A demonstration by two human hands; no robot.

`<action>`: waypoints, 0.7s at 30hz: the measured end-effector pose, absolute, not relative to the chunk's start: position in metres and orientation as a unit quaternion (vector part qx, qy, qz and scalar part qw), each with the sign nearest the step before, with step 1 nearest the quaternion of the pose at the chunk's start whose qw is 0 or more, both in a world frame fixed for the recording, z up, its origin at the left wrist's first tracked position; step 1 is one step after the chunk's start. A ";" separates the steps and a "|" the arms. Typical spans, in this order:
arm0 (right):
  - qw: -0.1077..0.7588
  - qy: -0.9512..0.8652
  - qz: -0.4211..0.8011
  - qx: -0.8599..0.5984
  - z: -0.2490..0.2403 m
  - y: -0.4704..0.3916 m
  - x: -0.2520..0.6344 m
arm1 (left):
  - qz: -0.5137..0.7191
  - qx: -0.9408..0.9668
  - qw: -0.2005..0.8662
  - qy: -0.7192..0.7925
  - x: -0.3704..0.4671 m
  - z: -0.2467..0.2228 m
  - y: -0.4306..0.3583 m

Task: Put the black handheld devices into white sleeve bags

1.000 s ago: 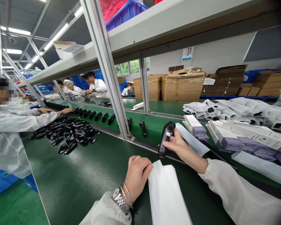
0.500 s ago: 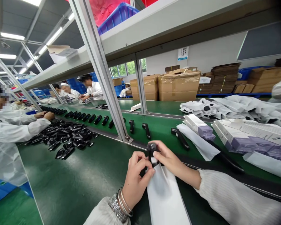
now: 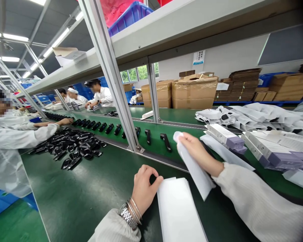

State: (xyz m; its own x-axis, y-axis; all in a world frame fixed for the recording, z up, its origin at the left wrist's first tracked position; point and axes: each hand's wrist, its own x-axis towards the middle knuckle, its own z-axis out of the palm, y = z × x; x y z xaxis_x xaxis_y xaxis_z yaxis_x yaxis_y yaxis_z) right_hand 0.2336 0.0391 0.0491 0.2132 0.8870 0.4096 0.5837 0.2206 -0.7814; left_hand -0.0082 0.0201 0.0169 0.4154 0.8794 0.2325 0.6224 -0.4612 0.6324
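Observation:
My right hand (image 3: 194, 148) is wrapped round a filled white sleeve bag (image 3: 195, 174), held up over the green line. The bag covers the black handheld device that was in my hands; only its rounded end bulges at the top. Low in front of me lies a stack of flat white sleeve bags (image 3: 179, 208). My left hand (image 3: 145, 186), with bracelets and a watch at the wrist, has thumb and forefinger pinched at the stack's upper left corner. Black curved devices (image 3: 166, 142) stand in a row on the green belt (image 3: 155, 134) beyond.
White and purple boxes (image 3: 272, 151) sit at the right, with filled bags (image 3: 257, 116) heaped behind. Black parts (image 3: 75, 148) are piled at the left beside a co-worker's sleeve (image 3: 44, 134). A metal post (image 3: 108, 74) rises from the bench under a shelf (image 3: 179, 30).
The black device has gone into the white bag. My right hand has carried it up and to the right, away from the stack. My left hand has come off the device and stays by the stack.

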 end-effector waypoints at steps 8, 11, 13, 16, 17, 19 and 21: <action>0.354 -0.660 0.024 -0.662 0.045 0.103 0.262 | 0.187 0.829 0.255 0.461 -0.007 0.017 0.015; 0.305 -0.702 0.065 -0.640 0.031 0.118 0.221 | 0.205 0.831 0.268 0.443 -0.007 0.016 0.018; 0.280 -0.711 0.093 -0.638 0.023 0.129 0.195 | 0.217 0.833 0.273 0.430 -0.007 0.014 0.020; 0.265 -0.693 0.125 -0.659 0.012 0.146 0.171 | 0.231 0.842 0.256 0.414 -0.008 0.011 0.023; 0.268 -0.681 0.135 -0.668 0.009 0.151 0.168 | 0.233 0.848 0.239 0.411 -0.008 0.010 0.024; 0.287 -0.651 0.157 -0.685 0.004 0.158 0.170 | 0.231 0.861 0.200 0.406 -0.009 0.009 0.025; 0.320 -0.615 0.191 -0.695 0.002 0.159 0.178 | 0.228 0.872 0.176 0.397 -0.008 0.009 0.024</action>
